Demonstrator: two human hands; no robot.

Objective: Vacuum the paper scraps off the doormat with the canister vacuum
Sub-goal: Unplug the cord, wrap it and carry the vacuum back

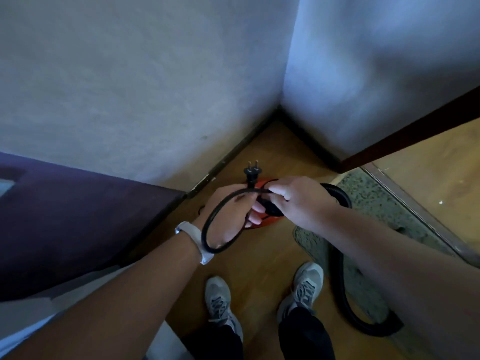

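My left hand (231, 216) holds a loop of the vacuum's black power cord (215, 219); the two-pin plug (250, 172) sticks up above it. My right hand (293, 197) pinches the same cord close beside the left. Under both hands, mostly hidden, sits the orange canister vacuum (262, 223) on the wood floor. Its black hose (345, 294) curves right and down across the grey-green doormat (371, 203). No paper scraps can be made out on the mat in this dim view.
I stand in a room corner: grey walls (155, 87) meet ahead, with dark skirting. A dark purple panel (78, 216) stands at left. A door threshold (415, 209) runs along the mat's far side. My two grey shoes (218, 300) are on the floor below.
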